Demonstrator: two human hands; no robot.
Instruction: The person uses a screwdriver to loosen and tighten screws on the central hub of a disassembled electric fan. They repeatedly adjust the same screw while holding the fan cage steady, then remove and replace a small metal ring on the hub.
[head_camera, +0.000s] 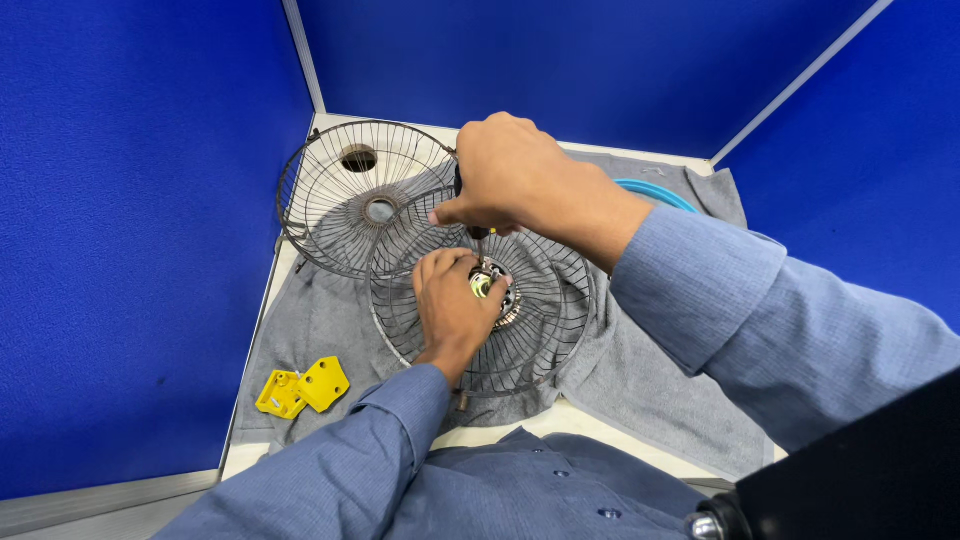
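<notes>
Two hands: right hand (505, 170) grip clamped on screwdriver (478, 236); left hand (452, 305) grip pinching hub (490, 285) beneath, on wire guard (555, 310).

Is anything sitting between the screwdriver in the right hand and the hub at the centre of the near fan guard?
Nothing visible does. The right hand holds the screwdriver upright with its tip down at the hub of the near fan guard. The left hand rests beside the hub, fingers touching it, not across the tip.
</notes>
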